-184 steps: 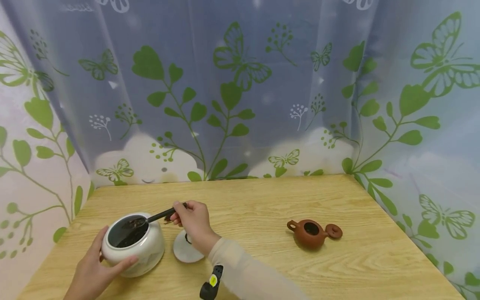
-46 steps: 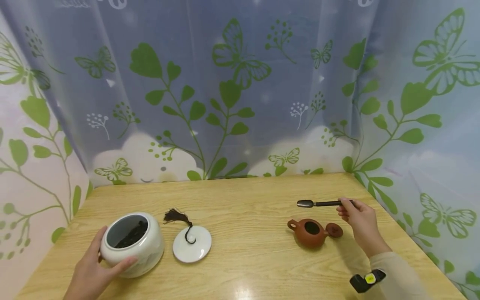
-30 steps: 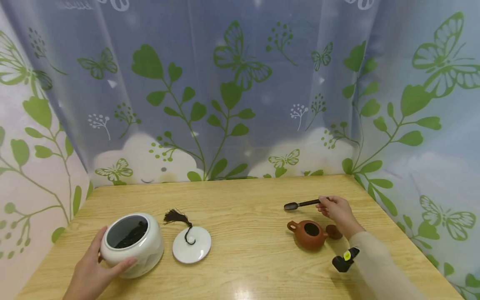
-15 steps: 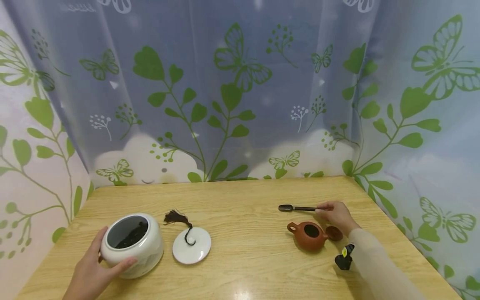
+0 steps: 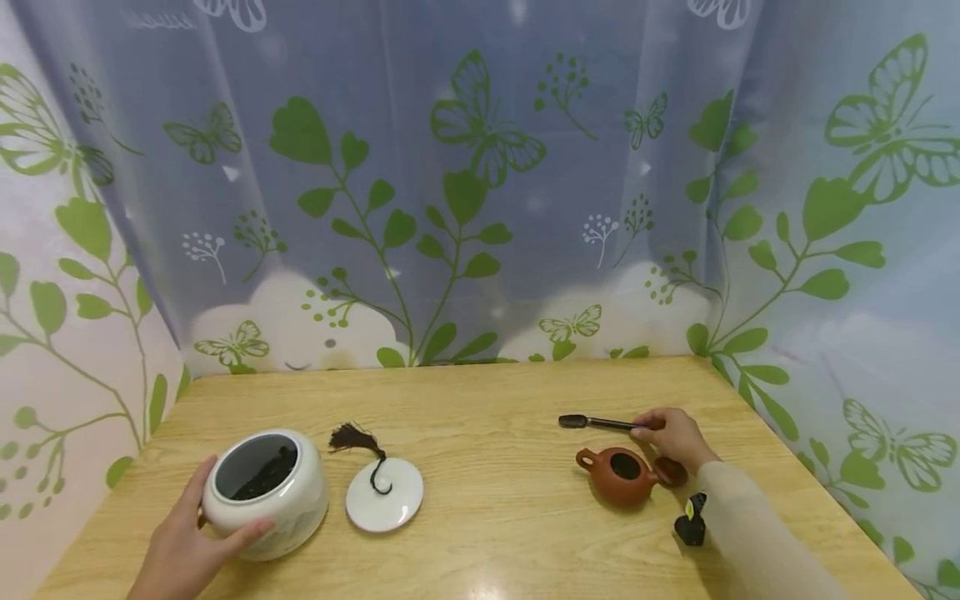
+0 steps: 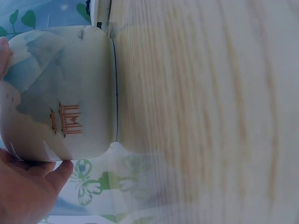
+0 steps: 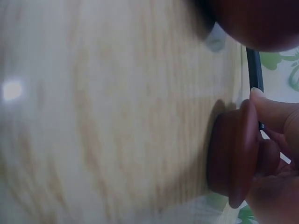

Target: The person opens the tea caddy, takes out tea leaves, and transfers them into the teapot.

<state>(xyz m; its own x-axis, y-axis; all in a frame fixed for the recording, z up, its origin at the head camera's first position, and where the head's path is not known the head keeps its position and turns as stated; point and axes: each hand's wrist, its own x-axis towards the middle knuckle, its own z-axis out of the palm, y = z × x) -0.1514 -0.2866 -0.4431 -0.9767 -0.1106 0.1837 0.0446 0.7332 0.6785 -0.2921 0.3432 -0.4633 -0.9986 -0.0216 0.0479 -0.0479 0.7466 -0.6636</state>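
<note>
My left hand [image 5: 180, 533] grips the white ceramic jar [image 5: 296, 512], thumb on the near side, fingers round the left. Dark tea leaves [image 5: 273, 475] lie inside it. In the left wrist view, the jar [image 6: 42, 98] shows a small orange building painted on its side. At the right, my right hand [image 5: 675, 435] pinches the handle end of a dark tea scoop [image 5: 600, 422], low over or on the table behind the reddish-brown teapot [image 5: 618, 487]. The teapot is uncovered, with dark contents. In the right wrist view, the thumb [image 7: 268, 109] touches the scoop's handle [image 7: 254, 70].
The teapot's lid [image 5: 671, 472] lies beside its spout, just below the right hand. A white jar lid [image 5: 386, 504] with a dark tassel [image 5: 352, 437] rests right of the jar. Patterned curtains [image 5: 480, 208] surround the wooden table [image 5: 480, 467] at back and sides.
From above the jar, my right hand has carried the scoop across to the right, then lowered it behind the teapot. The tea leaves on it are gone. My left hand stays on the jar.
</note>
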